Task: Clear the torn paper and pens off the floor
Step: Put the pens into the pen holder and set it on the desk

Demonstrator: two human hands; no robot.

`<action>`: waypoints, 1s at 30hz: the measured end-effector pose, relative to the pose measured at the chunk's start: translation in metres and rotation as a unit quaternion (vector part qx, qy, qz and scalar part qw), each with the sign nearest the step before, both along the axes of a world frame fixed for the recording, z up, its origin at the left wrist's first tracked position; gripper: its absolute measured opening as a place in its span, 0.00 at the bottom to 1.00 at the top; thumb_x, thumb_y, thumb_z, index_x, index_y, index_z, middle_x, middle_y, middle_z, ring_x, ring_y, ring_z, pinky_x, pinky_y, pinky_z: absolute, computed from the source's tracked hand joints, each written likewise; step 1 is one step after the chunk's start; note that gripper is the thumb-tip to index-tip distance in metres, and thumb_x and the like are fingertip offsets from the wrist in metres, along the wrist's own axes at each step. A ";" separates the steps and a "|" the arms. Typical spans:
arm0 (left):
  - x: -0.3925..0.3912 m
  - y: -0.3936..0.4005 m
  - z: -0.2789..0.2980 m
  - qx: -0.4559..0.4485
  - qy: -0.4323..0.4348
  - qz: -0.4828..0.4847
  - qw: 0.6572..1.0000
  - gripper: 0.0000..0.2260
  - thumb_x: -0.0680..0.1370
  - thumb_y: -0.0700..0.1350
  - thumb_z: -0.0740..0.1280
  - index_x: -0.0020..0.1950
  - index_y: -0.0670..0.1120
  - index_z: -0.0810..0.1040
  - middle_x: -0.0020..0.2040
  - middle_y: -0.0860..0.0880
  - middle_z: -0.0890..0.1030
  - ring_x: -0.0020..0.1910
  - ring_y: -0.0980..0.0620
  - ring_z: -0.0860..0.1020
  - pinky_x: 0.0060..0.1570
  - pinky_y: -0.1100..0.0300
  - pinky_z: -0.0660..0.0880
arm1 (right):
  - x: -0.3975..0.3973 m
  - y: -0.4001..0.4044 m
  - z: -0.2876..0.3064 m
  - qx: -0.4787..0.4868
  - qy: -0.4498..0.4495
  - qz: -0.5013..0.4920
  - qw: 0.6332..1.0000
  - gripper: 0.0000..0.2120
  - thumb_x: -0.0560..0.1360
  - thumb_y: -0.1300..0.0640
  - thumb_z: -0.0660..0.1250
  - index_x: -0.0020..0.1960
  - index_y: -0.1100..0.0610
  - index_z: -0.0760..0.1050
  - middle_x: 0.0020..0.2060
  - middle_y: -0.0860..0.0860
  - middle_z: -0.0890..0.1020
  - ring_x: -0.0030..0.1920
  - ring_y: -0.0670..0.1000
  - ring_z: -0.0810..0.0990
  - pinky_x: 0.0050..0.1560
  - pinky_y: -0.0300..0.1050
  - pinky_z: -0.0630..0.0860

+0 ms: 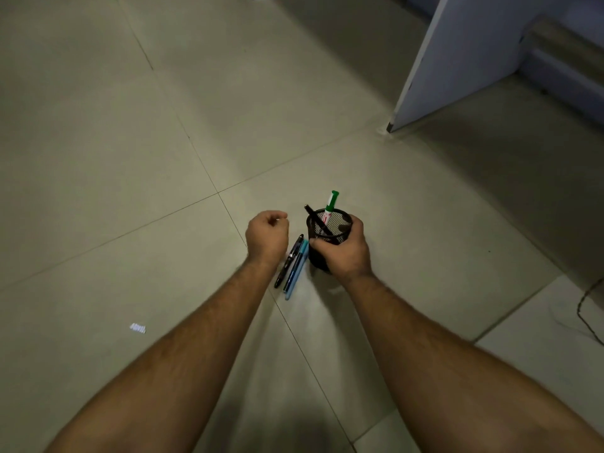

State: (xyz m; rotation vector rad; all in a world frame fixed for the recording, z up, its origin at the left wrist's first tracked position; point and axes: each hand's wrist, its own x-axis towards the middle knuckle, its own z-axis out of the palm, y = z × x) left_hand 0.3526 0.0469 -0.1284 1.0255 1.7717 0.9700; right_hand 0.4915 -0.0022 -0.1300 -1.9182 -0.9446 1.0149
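Right hand: the right hand [344,248] grips a black mesh pen cup [327,238], fingers wrapped round its far side and thumb across the near side, just below the rim.
Pen cup: it stands roughly upright with its open mouth facing the camera; whether its base touches the floor is hidden by the hand.
In the cup: a green-capped marker [330,206] stands up out of the far side of the rim, cap uppermost, and a black pen [316,220] leans against the left side of the rim with its end poking out.
Left hand: the left hand [266,235] has its fingers curled in, back toward the camera; whether it holds anything I cannot tell, though a small pale speck shows at the fingertips.
Pens on the floor: a dark pen [289,261] and a light blue pen [295,269] lie side by side, touching or nearly so, running from near the cup's base back toward the person.
Pens relative to hands: both lie between the two wrists, just beside the left wrist and just left of the cup, neither touched by a hand.
Floor: pale tiled floor [130,158] with thin grout lines.
Paper: a small whitish scrap [137,328] lies well left of the left forearm.
Surroundings: a pale blue panel [457,53] stands at upper right; a thin dark cable [588,308] curves along the right edge.
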 end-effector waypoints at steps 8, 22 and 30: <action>-0.008 -0.027 -0.039 -0.120 0.279 -0.195 0.933 0.07 0.76 0.45 0.67 0.48 0.44 0.83 0.47 0.45 0.84 0.43 0.47 0.79 0.42 0.58 0.76 | 0.003 -0.003 -0.004 -0.004 -0.020 0.004 1.000 0.40 0.58 0.44 0.78 0.66 0.45 0.67 0.58 0.46 0.81 0.56 0.50 0.80 0.60 0.48 0.78; -0.015 0.000 -0.028 -0.113 -0.013 -0.030 0.993 0.06 0.70 0.45 0.73 0.37 0.44 0.79 0.36 0.44 0.84 0.37 0.44 0.84 0.39 0.50 0.83 | 0.000 0.000 -0.004 -0.035 -0.020 -0.045 0.998 0.39 0.61 0.48 0.80 0.67 0.49 0.67 0.60 0.50 0.80 0.59 0.53 0.79 0.62 0.48 0.77; -0.003 0.025 0.034 -0.014 -0.160 -0.062 0.985 0.04 0.75 0.38 0.70 0.42 0.38 0.78 0.34 0.43 0.80 0.30 0.52 0.80 0.39 0.57 0.82 | -0.010 0.002 0.001 -0.047 -0.109 -0.047 0.992 0.40 0.59 0.45 0.78 0.67 0.50 0.67 0.60 0.53 0.80 0.60 0.59 0.78 0.62 0.55 0.76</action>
